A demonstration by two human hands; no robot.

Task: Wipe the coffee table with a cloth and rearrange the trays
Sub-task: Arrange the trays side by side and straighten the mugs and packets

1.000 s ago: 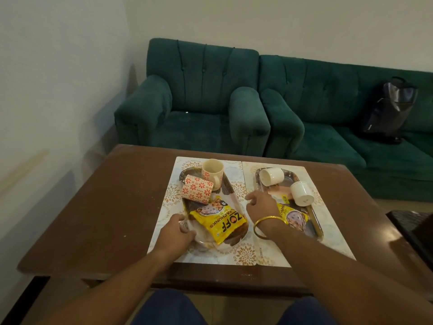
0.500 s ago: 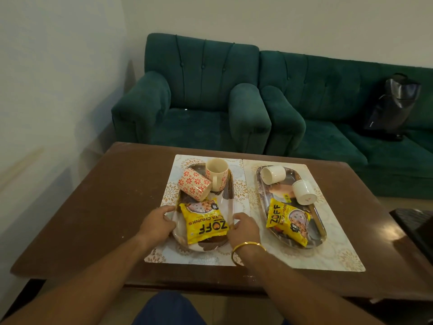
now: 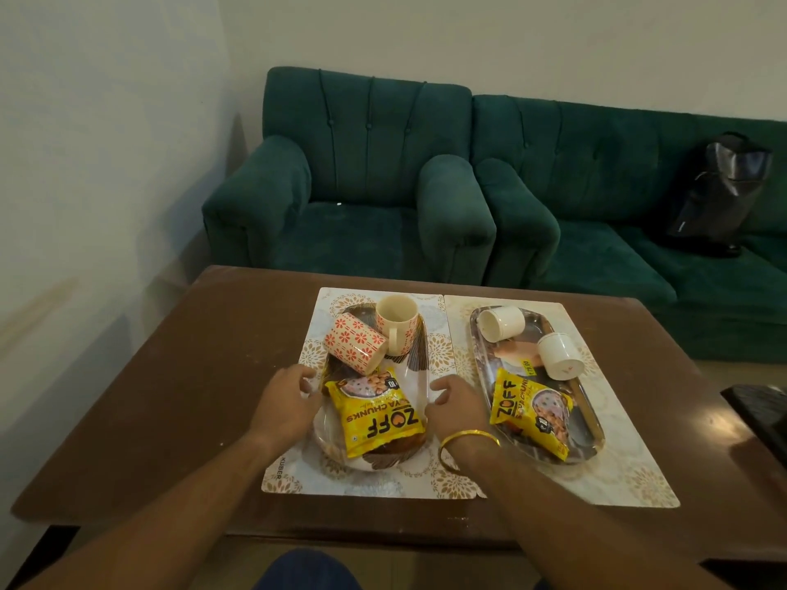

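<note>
A person's two hands flank a patterned tray (image 3: 419, 364) at the centre of a brown coffee table (image 3: 170, 398). The left hand (image 3: 286, 402) rests at the tray's left edge and the right hand (image 3: 458, 404), a gold bangle (image 3: 466, 447) on its wrist, at its right edge; both have fingers loosely spread and curled, clamped on nothing. The tray carries a yellow snack packet (image 3: 379, 415), an upright floral mug (image 3: 396, 323) and another floral mug on its side (image 3: 353, 349). Right of it, a steel tray (image 3: 592, 436) holds a second packet (image 3: 528, 408) and two tipped white cups (image 3: 500, 323). Both trays sit on placemats (image 3: 630, 470). Green sofas (image 3: 366, 176) fill the upper frame.
</note>
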